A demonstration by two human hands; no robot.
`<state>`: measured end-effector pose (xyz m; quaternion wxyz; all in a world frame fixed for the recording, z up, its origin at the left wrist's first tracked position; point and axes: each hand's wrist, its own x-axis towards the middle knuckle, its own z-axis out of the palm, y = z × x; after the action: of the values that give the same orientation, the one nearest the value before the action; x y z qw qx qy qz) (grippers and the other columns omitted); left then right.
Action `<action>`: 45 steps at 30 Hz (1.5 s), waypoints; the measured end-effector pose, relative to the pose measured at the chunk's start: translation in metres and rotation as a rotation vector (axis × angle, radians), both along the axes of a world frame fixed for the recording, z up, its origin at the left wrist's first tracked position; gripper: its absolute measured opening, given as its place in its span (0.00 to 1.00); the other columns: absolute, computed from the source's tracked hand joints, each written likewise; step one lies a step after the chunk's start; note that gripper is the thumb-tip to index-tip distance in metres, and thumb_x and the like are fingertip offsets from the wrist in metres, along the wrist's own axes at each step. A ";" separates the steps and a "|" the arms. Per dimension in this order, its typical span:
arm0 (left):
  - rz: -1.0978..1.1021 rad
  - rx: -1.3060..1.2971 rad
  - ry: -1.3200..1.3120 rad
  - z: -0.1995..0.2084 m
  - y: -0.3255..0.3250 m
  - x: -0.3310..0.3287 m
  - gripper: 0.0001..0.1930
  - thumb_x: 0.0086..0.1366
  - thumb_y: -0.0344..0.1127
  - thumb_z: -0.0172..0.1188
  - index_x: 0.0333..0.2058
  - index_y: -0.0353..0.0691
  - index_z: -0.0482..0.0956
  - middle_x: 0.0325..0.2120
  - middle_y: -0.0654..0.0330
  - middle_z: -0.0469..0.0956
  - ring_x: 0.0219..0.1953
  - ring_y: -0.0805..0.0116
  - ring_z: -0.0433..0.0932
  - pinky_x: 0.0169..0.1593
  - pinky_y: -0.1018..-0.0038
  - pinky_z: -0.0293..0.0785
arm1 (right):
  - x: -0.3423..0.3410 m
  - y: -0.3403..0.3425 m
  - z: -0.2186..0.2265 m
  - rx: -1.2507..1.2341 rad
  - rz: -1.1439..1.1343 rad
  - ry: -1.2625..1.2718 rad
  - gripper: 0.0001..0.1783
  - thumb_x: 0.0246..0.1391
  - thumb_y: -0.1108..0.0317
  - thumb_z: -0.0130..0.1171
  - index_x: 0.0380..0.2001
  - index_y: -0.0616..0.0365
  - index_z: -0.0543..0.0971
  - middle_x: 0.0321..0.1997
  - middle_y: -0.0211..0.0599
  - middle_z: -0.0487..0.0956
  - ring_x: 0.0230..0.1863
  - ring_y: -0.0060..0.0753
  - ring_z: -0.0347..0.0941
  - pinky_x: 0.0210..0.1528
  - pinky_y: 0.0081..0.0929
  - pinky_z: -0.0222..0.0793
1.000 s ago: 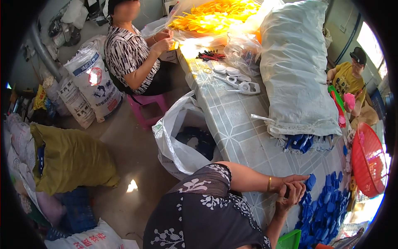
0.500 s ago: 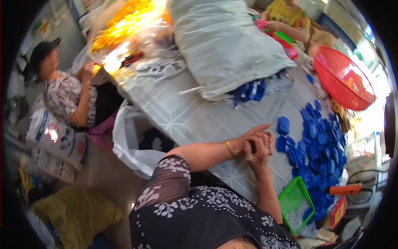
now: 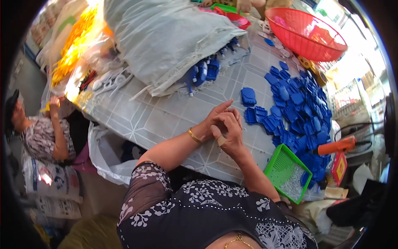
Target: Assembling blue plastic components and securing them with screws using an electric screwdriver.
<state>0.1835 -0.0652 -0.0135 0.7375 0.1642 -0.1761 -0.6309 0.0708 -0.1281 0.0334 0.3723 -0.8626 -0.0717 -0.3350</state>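
My left hand [image 3: 209, 119], with a gold bangle at the wrist, has a finger stretched out over the table. Against it lies my right hand [image 3: 232, 135], its curled fingers wrapped over the left fingers. A tan patch shows near the right thumb. No separate object is visible between the hands. Just beyond them on the right are blue plastic pieces [image 3: 248, 96], shallow and rounded-square, beside a large blue pile [image 3: 296, 110]. Close to my right forearm stands a green plastic basket [image 3: 271, 168] holding many tiny grey metal-looking bits [image 3: 294, 182].
A big pale sack [image 3: 166, 45] spills blue parts at the back. A red basket [image 3: 306, 41] stands far right, an orange-handled tool [image 3: 338, 145] near right. A white bag [image 3: 103, 155] hangs by the table's left edge. A person [image 3: 49, 133] sits left; another's hand shows behind.
The view has shifted, so the table and its things appear further left and higher. My hands remain pressed together in nearly the same pose.
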 end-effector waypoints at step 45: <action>-0.015 0.004 0.013 -0.015 -0.015 0.011 0.25 0.74 0.55 0.55 0.28 0.39 0.84 0.21 0.52 0.81 0.28 0.55 0.82 0.42 0.58 0.79 | -0.120 0.028 0.226 0.602 1.581 -0.216 0.06 0.65 0.66 0.60 0.43 0.52 0.80 0.23 0.43 0.79 0.15 0.30 0.67 0.22 0.33 0.65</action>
<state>0.1945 -0.0801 -0.0288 0.7336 0.1602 -0.1715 -0.6378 -0.0494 -0.1003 0.2595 0.7012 -0.3864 -0.5960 -0.0618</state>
